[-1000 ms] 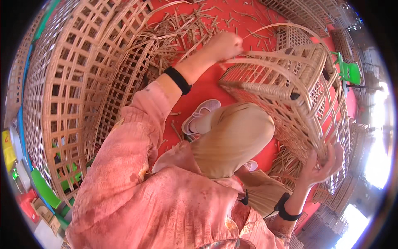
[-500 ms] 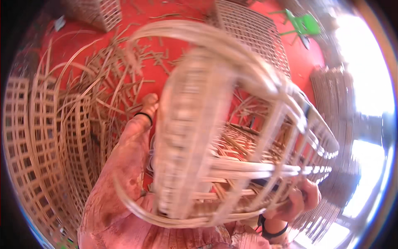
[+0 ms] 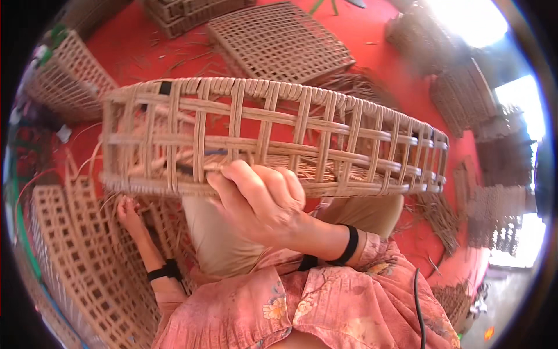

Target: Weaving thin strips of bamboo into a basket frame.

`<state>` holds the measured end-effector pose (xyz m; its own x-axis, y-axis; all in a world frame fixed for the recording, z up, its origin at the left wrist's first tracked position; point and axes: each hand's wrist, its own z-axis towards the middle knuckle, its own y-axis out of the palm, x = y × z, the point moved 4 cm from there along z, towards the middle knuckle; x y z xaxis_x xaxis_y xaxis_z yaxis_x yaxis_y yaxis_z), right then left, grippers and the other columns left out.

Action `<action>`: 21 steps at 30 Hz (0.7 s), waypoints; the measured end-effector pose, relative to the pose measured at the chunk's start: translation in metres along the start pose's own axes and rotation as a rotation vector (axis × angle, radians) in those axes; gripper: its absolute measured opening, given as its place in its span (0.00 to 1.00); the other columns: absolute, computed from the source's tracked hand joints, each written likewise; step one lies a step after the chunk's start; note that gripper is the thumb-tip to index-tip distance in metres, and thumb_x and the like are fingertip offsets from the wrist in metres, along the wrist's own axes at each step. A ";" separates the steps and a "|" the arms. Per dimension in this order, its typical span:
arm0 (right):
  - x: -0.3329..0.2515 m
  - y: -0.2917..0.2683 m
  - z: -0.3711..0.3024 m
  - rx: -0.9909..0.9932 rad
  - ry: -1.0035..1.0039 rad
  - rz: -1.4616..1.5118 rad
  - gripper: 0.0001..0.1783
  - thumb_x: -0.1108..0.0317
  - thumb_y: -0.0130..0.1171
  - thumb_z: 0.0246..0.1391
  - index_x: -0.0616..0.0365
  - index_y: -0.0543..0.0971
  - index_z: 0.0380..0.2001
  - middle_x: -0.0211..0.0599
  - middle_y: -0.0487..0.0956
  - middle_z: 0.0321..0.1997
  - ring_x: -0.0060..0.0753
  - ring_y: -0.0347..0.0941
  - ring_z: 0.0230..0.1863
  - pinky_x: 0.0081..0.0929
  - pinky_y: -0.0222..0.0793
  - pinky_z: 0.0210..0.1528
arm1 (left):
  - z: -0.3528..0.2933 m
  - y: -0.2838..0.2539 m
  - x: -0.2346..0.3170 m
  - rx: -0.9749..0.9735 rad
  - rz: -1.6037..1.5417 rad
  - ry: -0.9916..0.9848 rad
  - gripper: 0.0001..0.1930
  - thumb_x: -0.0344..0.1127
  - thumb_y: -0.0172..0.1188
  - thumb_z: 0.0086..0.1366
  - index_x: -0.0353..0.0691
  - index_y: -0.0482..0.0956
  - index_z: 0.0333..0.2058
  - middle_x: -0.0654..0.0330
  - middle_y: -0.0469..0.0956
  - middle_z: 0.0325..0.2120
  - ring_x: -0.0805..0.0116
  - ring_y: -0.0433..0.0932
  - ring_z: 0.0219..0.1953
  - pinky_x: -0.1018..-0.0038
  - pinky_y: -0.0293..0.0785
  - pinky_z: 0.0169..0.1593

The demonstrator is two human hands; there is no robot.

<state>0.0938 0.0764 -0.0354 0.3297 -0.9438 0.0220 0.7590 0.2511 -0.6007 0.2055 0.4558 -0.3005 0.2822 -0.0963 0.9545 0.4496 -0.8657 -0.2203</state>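
Note:
A shallow woven rattan basket [image 3: 308,125] is held up in front of me, its open-lattice side wall toward me and a wrapped rim along the top. My right hand [image 3: 261,192] is closed over the basket's lower edge near the middle, knuckles up. Beside those fingers, behind the lattice, a dark slender tool [image 3: 181,167] shows in part; whether the hand holds it cannot be made out. My left hand [image 3: 130,214] is just under the basket's left end, fingers curled together by the bottom edge. What they pinch is too small to see.
Lattice panels [image 3: 75,244] stand close at my left. A large woven panel [image 3: 279,43] lies ahead on the red floor [image 3: 383,64], with a basket [image 3: 72,75] at far left. Stacked woven pieces [image 3: 465,96] and loose strips [image 3: 437,224] are at right.
The basket has turned from end-on to lie lengthwise across my view. My right hand has come from the right to the middle of its lower edge. My left hand now shows.

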 end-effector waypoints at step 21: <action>-0.008 -0.003 -0.010 0.013 -0.036 -0.006 0.14 0.67 0.60 0.53 0.58 0.81 0.43 0.33 0.75 0.45 0.31 0.71 0.40 0.30 0.67 0.40 | -0.023 0.132 0.335 -0.554 0.290 0.880 0.18 0.49 0.62 0.66 0.36 0.80 0.38 0.64 0.80 0.28 0.74 0.77 0.34 0.75 0.73 0.42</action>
<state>0.0836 0.0806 -0.0413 0.3449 -0.9370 0.0551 0.7681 0.2480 -0.5903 0.3400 0.2984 -0.0056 -0.4917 -0.4616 0.7384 -0.0451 -0.8333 -0.5510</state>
